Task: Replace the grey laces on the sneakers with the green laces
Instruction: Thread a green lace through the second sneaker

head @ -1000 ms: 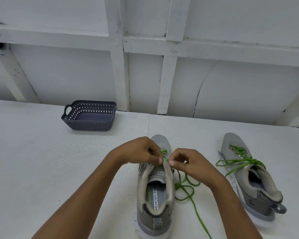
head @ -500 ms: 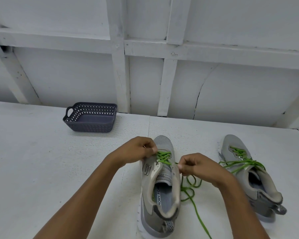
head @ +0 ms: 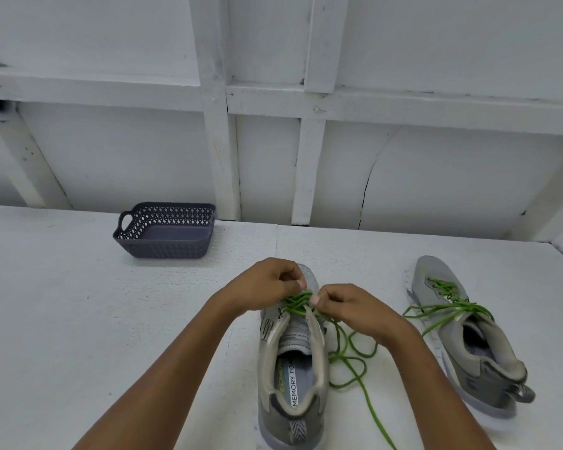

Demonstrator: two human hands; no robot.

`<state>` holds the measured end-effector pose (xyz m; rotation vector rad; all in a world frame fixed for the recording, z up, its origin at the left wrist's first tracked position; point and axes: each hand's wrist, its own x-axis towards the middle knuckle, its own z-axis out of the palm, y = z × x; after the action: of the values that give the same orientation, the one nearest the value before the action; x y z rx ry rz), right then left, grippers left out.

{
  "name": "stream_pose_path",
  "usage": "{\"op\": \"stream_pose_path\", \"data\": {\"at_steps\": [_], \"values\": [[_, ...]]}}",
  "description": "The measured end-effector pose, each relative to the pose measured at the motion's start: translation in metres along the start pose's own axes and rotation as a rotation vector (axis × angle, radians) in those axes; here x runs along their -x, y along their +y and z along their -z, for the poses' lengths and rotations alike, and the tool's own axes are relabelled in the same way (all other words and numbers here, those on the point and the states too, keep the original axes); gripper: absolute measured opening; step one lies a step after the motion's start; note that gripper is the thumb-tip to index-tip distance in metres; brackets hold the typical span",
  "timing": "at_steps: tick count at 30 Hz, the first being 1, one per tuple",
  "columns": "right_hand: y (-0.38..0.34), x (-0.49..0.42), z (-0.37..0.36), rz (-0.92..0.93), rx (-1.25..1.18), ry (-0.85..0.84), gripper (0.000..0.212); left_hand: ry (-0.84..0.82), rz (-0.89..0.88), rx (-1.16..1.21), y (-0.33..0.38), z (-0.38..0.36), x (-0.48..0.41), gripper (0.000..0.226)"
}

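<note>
Both hands, left hand and right hand, pinch the green lace over the near sneaker. Uneven pulling could leave one end short, and the loose tail beside that sneaker may snag.

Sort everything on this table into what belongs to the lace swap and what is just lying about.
Job in hand:
- grey mesh sneaker in the middle
- bright green lace in it
- left hand and right hand, both pinching that lace
- second grey sneaker on the right, with its untied green lace

Lying about:
- dark grey perforated plastic basket, back left on the white table
</note>
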<state>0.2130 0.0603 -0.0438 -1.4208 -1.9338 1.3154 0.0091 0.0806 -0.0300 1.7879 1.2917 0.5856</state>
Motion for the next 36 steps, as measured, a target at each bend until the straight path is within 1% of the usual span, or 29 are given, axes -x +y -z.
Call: {"op": "stream_pose_path", "data": {"at_steps": [5,7,8,10,13,15,17,19,21,22,23,25,27,29,31,33,36], "values": [[-0.018,0.005,0.02,0.079,-0.124,0.15,0.04,-0.106,-0.064,-0.047,0.014,-0.004,0.001,0.009],[-0.026,0.007,0.028,0.113,-0.145,0.217,0.04,-0.151,-0.1,-0.009,0.023,-0.008,0.002,0.012],[-0.03,0.007,0.032,0.131,-0.157,0.241,0.04,-0.16,-0.112,0.053,0.029,-0.009,0.002,0.014],[-0.037,0.009,0.039,0.162,-0.184,0.282,0.04,-0.143,-0.145,0.215,0.039,-0.008,0.002,0.015],[-0.045,0.013,0.046,0.188,-0.22,0.335,0.041,-0.069,-0.222,0.423,0.048,-0.006,0.0,0.016],[-0.048,0.016,0.051,0.212,-0.261,0.364,0.04,0.012,-0.219,0.463,0.047,-0.005,-0.003,0.02],[-0.051,0.019,0.056,0.24,-0.289,0.399,0.039,0.121,-0.167,0.379,0.04,-0.006,-0.008,0.025],[-0.05,0.02,0.061,0.256,-0.306,0.447,0.041,0.23,-0.076,0.142,0.027,-0.004,-0.014,0.026],[-0.048,0.02,0.064,0.259,-0.293,0.467,0.04,0.253,0.009,-0.141,0.014,-0.003,-0.017,0.026],[-0.048,0.02,0.063,0.257,-0.276,0.457,0.04,0.238,0.027,-0.244,0.011,-0.002,-0.016,0.024],[-0.048,0.02,0.062,0.251,-0.261,0.438,0.04,0.223,0.02,-0.298,0.01,-0.001,-0.015,0.024],[-0.047,0.019,0.055,0.219,-0.202,0.397,0.039,0.218,-0.072,-0.265,0.014,-0.001,-0.01,0.033],[-0.047,0.016,0.046,0.177,-0.106,0.356,0.04,0.179,-0.189,-0.116,0.027,-0.002,-0.005,0.041],[-0.047,0.015,0.038,0.167,-0.087,0.313,0.041,0.115,-0.266,0.014,0.038,-0.004,-0.002,0.034],[-0.048,0.015,0.035,0.176,-0.111,0.296,0.041,0.106,-0.302,0.093,0.045,-0.005,-0.001,0.024],[-0.048,0.017,0.034,0.18,-0.131,0.305,0.04,0.121,-0.31,0.104,0.046,-0.003,-0.002,0.019],[-0.049,0.019,0.033,0.184,-0.118,0.296,0.039,0.093,-0.334,0.075,0.045,-0.004,-0.002,0.015]]}}
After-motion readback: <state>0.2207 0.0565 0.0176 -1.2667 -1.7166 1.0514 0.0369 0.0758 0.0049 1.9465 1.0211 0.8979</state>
